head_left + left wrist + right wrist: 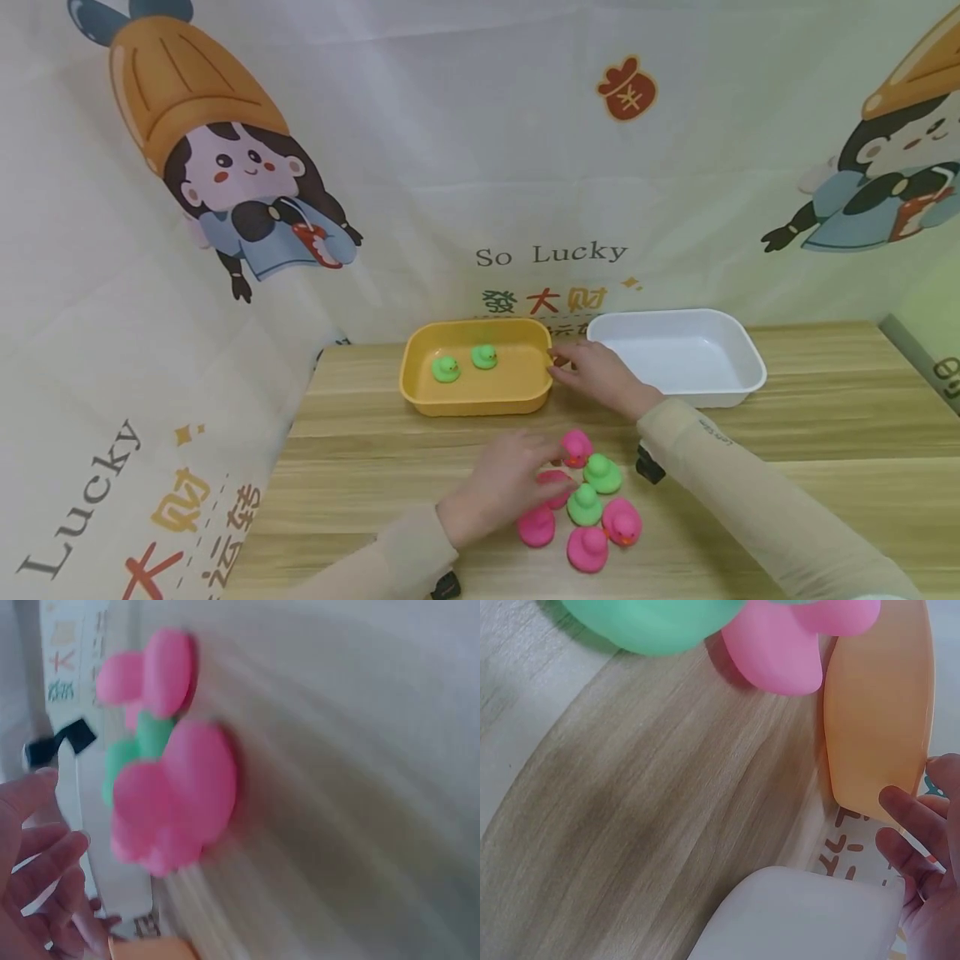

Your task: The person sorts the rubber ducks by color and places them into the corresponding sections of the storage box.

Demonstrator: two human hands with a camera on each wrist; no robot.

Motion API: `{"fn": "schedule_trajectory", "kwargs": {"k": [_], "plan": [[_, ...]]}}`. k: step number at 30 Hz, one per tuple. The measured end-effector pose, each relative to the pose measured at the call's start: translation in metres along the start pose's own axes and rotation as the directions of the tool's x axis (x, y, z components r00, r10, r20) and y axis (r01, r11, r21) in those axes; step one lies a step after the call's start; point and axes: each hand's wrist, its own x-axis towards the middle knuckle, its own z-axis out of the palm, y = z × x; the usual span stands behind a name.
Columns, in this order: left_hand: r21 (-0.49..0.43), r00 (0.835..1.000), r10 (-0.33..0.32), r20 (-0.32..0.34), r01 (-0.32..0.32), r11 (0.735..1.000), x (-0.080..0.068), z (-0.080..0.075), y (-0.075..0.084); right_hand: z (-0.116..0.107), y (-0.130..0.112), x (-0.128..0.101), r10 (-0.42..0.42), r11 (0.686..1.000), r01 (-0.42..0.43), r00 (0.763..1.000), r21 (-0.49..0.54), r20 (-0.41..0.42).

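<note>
Ducks (588,550) in the head view sit bunched by the left hand (510,479) on the worktop (352,458); two green ducks (484,357) sit in the yellow tub (480,408), near the right hand (600,375). Left wrist view: the left hand is loosely spread. Right wrist view: the right hand is spread too.

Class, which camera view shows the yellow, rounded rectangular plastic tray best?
The head view: nearly all of the yellow, rounded rectangular plastic tray shows, with two small green toy ducks inside. The right wrist view shows mostly outer wall, cut off at the top; the left wrist view, only a small piece at the bottom edge.
</note>
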Motion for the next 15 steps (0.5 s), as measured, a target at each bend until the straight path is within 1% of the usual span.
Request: {"fn": "schedule_trajectory", "kwargs": {"k": [2, 4, 7, 11, 13, 15], "plan": [[0.036, 0.999, 0.042, -0.027, -0.041, 0.999, -0.001, 0.006, 0.006, 0.0, 0.0, 0.0, -0.003, 1.0, 0.003, 1.0, 0.001, -0.002], [0.069, 0.998, 0.047, -0.037, -0.044, 0.997, -0.002, 0.012, 0.01, 0.0, 0.0, 0.0, -0.001, 1.0, 0.001, 1.0, 0.002, -0.004], [0.107, 1.0, 0.011, -0.019, -0.009, 0.994, -0.002, 0.02, 0.016, 0.001, 0.0, 0.0, -0.007, 1.0, 0.007, 1.0, -0.005, -0.013], [0.135, 0.998, -0.055, 0.029, 0.05, 0.99, -0.001, 0.028, 0.023, 0.001, 0.0, -0.001, -0.018, 1.0, 0.017, 0.999, -0.01, -0.027], [0.159, 0.996, -0.075, 0.04, 0.068, 0.985, 0.0, 0.03, 0.026, 0.002, 0.0, -0.002, -0.019, 1.0, 0.019, 0.999, -0.01, -0.031], [0.197, 0.996, -0.083, 0.042, 0.073, 0.978, 0.001, 0.032, 0.028, 0.002, 0.0, -0.002, -0.017, 1.0, 0.017, 0.999, -0.008, -0.032]]}}
